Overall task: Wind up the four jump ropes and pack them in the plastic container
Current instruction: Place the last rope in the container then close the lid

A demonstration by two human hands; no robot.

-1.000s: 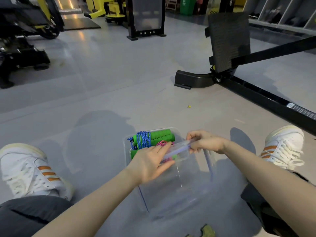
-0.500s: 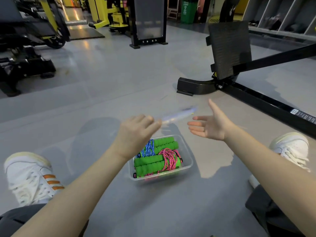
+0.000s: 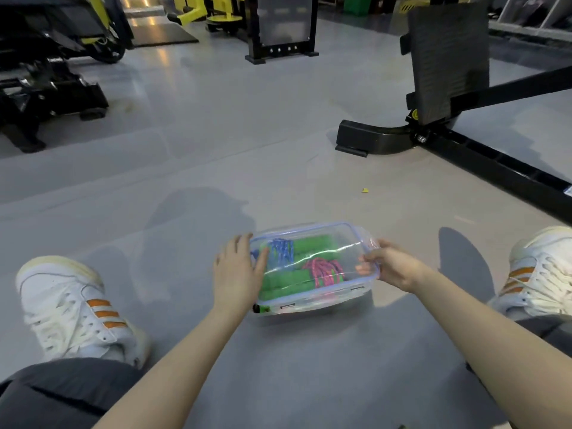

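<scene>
I record a smooth grey floor [image 3: 216,150], glossy enough to carry light reflections at its far end. Directly on it, near centre, sits the clear plastic container [image 3: 328,301], blue-rimmed. A left shoe [image 3: 71,308], white with orange stripes, rests on the floor to one side of it and a matching right shoe [image 3: 541,274] to the other, both well apart from it. A small yellow scrap [image 3: 365,190] lies beyond the container. Further right stands a black machine base [image 3: 368,140], its rail [image 3: 501,171] running along the floor. Black equipment [image 3: 46,97] stands far left.
</scene>
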